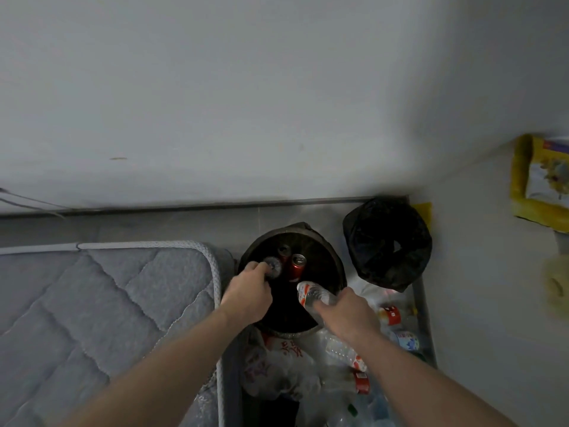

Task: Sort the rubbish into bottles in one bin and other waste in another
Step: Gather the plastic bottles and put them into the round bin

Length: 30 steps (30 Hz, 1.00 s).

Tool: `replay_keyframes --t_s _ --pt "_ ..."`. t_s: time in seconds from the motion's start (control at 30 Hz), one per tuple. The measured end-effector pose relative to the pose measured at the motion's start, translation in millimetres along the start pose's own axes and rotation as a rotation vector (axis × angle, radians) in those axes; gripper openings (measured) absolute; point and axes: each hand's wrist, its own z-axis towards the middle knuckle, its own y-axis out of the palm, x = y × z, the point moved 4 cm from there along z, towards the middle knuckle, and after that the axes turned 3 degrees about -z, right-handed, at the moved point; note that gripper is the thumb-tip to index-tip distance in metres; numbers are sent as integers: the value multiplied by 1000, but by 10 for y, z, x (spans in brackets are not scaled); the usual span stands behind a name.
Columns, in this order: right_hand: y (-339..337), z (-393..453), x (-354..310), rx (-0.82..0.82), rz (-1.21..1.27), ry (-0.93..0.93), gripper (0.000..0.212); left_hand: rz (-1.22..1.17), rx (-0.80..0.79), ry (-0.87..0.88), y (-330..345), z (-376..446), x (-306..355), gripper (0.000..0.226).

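A round dark bin (334, 266) stands on the floor beside the mattress. Inside it sit a red can (297, 268) and another dark can (284, 251). My left hand (248, 292) is over the bin's left side, fingers closed on a clear plastic bottle (274, 266). My right hand (345, 311) is over the bin's near right rim, gripping a clear bottle with a red and white label (311, 294), its bottom pointing into the bin. A second bin lined with a black bag (388, 241) stands to the right.
A grey quilted mattress (101, 303) fills the left. Several plastic bottles (348, 354) and white plastic bags (277, 362) are heaped on the floor below the bins. A wall runs along the right, with a yellow-framed picture (540, 180).
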Motion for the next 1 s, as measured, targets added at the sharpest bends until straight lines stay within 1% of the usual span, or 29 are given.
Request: replay_keyframes --t_s 0.13,0.2,0.27,0.33,0.43,0.5,0.53,0.6,0.63,0.7,0.77,0.93,1.0 --pt "69 92 -146 57 -98 -82 70 -52 -48 -29 143 -59 -115 41" --pt "125 161 -247 87 -162 -144 70 -63 -39 -8 203 -46 -131 39" --pt "192 246 -376 122 -241 -210 69 -69 3 26 238 -20 -141 37" --pt "286 358 -498 118 -297 -250 66 -93 58 53 255 16 -161 36" --pt "492 556 -614 100 -374 -267 63 -141 108 47 276 76 -227 36" --pt "655 668 -644 80 -425 -270 66 -153 114 58 302 102 -258 36" --pt "733 710 -639 61 -428 -263 71 -153 110 69 313 106 -260 36" --pt "856 750 -607 39 -360 -265 84 -143 108 99 324 101 -245 36" --pt "879 746 -582 59 -286 -286 86 -133 111 112 321 93 -239 36" --pt "828 684 -483 144 -135 -359 80 -116 114 118 311 76 -225 36" --pt "721 573 -308 189 -60 -411 74 -93 104 110 284 53 -207 35" --pt "472 93 447 193 32 -424 55 -3 25 41 283 -129 -166 35" --pt "453 -156 838 175 30 -364 51 41 -3 -9 383 -309 -122 34"
